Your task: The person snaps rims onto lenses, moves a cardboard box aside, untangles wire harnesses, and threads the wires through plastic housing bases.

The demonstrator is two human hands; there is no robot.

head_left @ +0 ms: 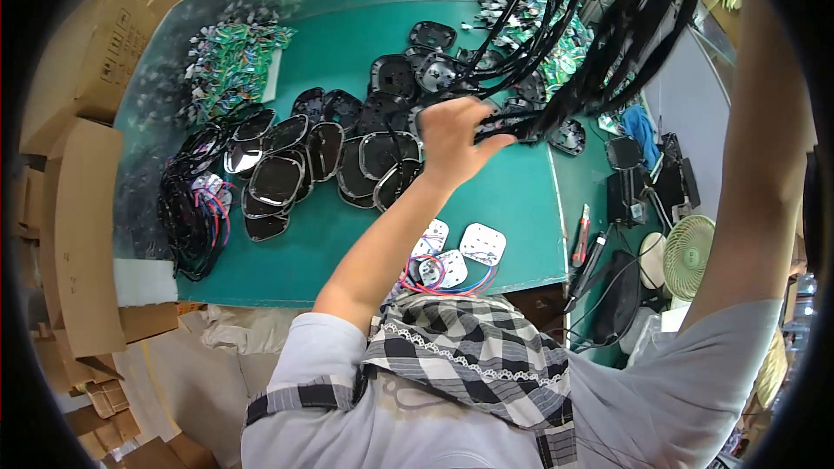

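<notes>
My left hand (pixel 459 135) is over the middle of the green table, slightly blurred, its fingers curled and its thumb out to the right. A bundle of black cables (pixel 608 69) sweeps down from the top right into the gap between fingers and thumb. On the hand's other side, a thin black cable trails over dark rounded panels (pixel 388 155). Behind the hand lie black plastic housings (pixel 439 74). My right arm (pixel 764 95) is raised along the right side; its hand lies beyond the picture.
Green circuit boards with wires (pixel 230 65) are heaped back left, others (pixel 565 43) back right. Coiled black cables (pixel 187 208) lie at the left edge. White square plates (pixel 483 244) with coloured wires sit in front of me. A red-handled tool (pixel 581 239) and green fan (pixel 689 256) stand right; cardboard boxes (pixel 91 226) left.
</notes>
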